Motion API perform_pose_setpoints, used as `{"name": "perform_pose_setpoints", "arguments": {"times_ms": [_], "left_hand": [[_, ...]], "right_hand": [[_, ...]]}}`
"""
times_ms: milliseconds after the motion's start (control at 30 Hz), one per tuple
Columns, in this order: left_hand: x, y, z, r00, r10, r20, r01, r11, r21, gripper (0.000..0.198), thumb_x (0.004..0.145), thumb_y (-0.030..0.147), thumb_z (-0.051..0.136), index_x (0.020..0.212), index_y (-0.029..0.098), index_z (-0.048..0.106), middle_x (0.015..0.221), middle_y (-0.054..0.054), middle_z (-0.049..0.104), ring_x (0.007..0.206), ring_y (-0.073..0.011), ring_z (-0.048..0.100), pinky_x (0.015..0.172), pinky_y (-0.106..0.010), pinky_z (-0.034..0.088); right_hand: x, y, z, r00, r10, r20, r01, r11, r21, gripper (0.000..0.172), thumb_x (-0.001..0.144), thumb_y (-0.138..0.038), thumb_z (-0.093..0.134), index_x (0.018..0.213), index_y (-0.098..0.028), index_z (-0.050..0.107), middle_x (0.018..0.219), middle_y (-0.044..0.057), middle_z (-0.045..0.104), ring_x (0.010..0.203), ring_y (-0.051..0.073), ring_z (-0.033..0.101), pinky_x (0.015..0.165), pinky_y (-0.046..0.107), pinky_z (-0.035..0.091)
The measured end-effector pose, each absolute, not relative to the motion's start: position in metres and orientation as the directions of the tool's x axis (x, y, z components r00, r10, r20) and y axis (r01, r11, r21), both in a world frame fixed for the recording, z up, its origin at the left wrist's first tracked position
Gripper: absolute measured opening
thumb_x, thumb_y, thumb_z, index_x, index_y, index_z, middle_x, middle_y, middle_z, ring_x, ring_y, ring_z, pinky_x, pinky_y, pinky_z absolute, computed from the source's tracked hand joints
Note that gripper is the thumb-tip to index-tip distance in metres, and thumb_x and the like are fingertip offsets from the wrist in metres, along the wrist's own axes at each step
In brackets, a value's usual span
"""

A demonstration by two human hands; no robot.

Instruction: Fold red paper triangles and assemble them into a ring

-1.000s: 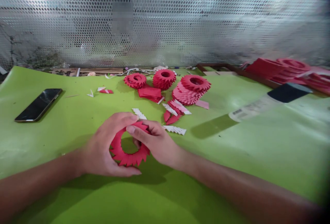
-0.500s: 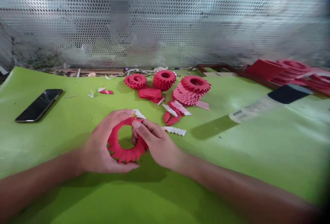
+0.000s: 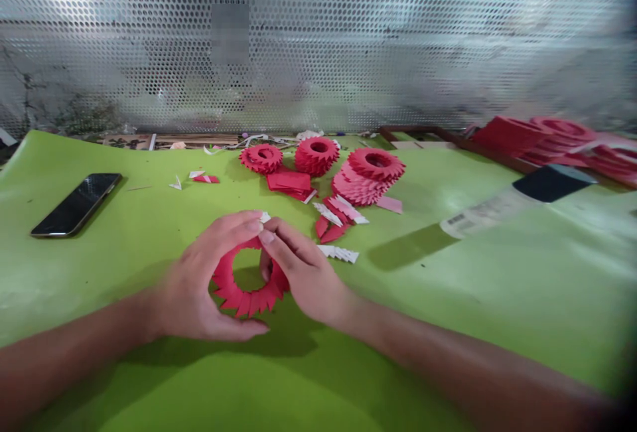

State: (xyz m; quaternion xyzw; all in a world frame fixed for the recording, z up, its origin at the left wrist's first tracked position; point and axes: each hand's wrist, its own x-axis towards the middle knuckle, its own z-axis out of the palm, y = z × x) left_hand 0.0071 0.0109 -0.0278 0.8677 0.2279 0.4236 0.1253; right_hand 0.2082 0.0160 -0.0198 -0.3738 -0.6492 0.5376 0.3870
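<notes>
A red folded-paper ring [image 3: 247, 300] with a jagged outer edge is held above the green tabletop, tilted so that its hole faces me. My left hand [image 3: 199, 279] curves around its left side, fingers over the top and thumb below. On the upper right, my right hand [image 3: 306, 269] pinches the ring, thumb in front and fingers partly hidden behind. Just beyond the fingertips shows a bit of white folded paper [image 3: 265, 217]. To the right lie a row of white folded pieces [image 3: 339, 254] and a small pile of red and white pieces [image 3: 331, 227].
Finished-looking red paper rings [image 3: 317, 156] and a pink stack with a red top [image 3: 363, 183] stand farther back, beside red paper slips [image 3: 288, 182]. A phone [image 3: 77, 205] lies left. At right are a dark-capped bottle [image 3: 492, 210] and a tray of red paper [image 3: 517, 141].
The ring has shifted slightly right and down within my hands. My left fingers have moved closer to my right thumb at the ring's top.
</notes>
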Motion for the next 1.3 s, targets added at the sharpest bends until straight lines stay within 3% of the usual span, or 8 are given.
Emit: {"name": "perform_pose_setpoints", "arguments": {"times_ms": [200, 433, 633, 767, 1000, 1133, 1300], "left_hand": [[0.008, 0.012, -0.026, 0.554, 0.503, 0.663, 0.313, -0.864, 0.394, 0.115, 0.068, 0.041, 0.095, 0.160, 0.023, 0.029, 0.144, -0.019, 0.060, 0.132, -0.0360, 0.062, 0.112, -0.051, 0.054], [0.013, 0.010, -0.028, 0.551, 0.516, 0.656, 0.313, -0.856, 0.412, 0.107, 0.071, 0.029, 0.093, 0.159, 0.024, 0.030, 0.140, -0.017, 0.061, 0.129, -0.0332, 0.063, 0.108, -0.047, 0.057], [0.012, 0.012, -0.027, 0.482, 0.507, 0.714, 0.352, -0.859, 0.373, 0.097, 0.079, 0.035, 0.088, 0.158, 0.026, 0.032, 0.138, -0.014, 0.060, 0.126, -0.0352, 0.063, 0.106, -0.053, 0.058], [0.007, 0.014, -0.029, 0.449, 0.513, 0.731, 0.355, -0.854, 0.381, 0.108, 0.074, 0.049, 0.091, 0.160, 0.024, 0.031, 0.142, -0.017, 0.055, 0.132, -0.0377, 0.058, 0.111, -0.057, 0.053], [0.004, 0.013, -0.031, 0.556, 0.507, 0.658, 0.257, -0.858, 0.445, 0.127, 0.062, 0.047, 0.099, 0.163, 0.024, 0.025, 0.155, -0.021, 0.049, 0.141, -0.0380, 0.054, 0.117, -0.055, 0.049], [0.006, 0.010, -0.032, 0.566, 0.548, 0.615, 0.301, -0.833, 0.465, 0.115, 0.065, 0.039, 0.098, 0.159, 0.025, 0.032, 0.144, -0.017, 0.060, 0.134, -0.0355, 0.060, 0.114, -0.050, 0.053], [0.008, 0.009, -0.030, 0.534, 0.539, 0.651, 0.336, -0.842, 0.422, 0.106, 0.072, 0.035, 0.093, 0.158, 0.024, 0.033, 0.142, -0.016, 0.062, 0.129, -0.0347, 0.063, 0.110, -0.049, 0.056]], "right_hand": [[0.207, 0.015, -0.020, -0.431, 0.896, 0.105, 0.099, 0.162, -0.982, 0.031, 0.106, -0.049, 0.044, 0.099, -0.022, 0.057, 0.068, -0.004, 0.055, 0.060, 0.012, 0.053, 0.054, 0.025, 0.042], [0.205, 0.012, -0.020, -0.424, 0.898, 0.116, 0.119, 0.182, -0.976, 0.033, 0.107, -0.050, 0.041, 0.094, -0.022, 0.054, 0.069, -0.004, 0.056, 0.062, 0.012, 0.052, 0.059, 0.027, 0.043], [0.208, 0.015, -0.017, -0.420, 0.907, 0.026, 0.001, 0.029, -1.000, 0.033, 0.101, -0.056, 0.051, 0.099, -0.023, 0.057, 0.074, -0.004, 0.056, 0.060, 0.011, 0.047, 0.054, 0.025, 0.037], [0.214, 0.021, -0.018, -0.434, 0.899, 0.063, 0.039, 0.088, -0.995, 0.038, 0.099, -0.055, 0.056, 0.086, -0.021, 0.059, 0.075, -0.002, 0.057, 0.060, 0.010, 0.046, 0.054, 0.025, 0.036], [0.211, 0.019, -0.022, -0.466, 0.883, 0.055, 0.053, 0.090, -0.995, 0.035, 0.098, -0.054, 0.056, 0.087, -0.021, 0.059, 0.072, -0.003, 0.056, 0.062, 0.012, 0.051, 0.057, 0.026, 0.040], [0.203, 0.013, -0.022, -0.443, 0.896, 0.013, 0.047, 0.038, -0.998, 0.031, 0.097, -0.052, 0.056, 0.090, -0.022, 0.056, 0.072, -0.004, 0.052, 0.062, 0.012, 0.048, 0.056, 0.027, 0.040], [0.204, 0.014, -0.019, -0.437, 0.899, 0.023, 0.040, 0.045, -0.998, 0.033, 0.097, -0.054, 0.056, 0.089, -0.022, 0.056, 0.073, -0.005, 0.050, 0.062, 0.011, 0.046, 0.055, 0.026, 0.038]]}}
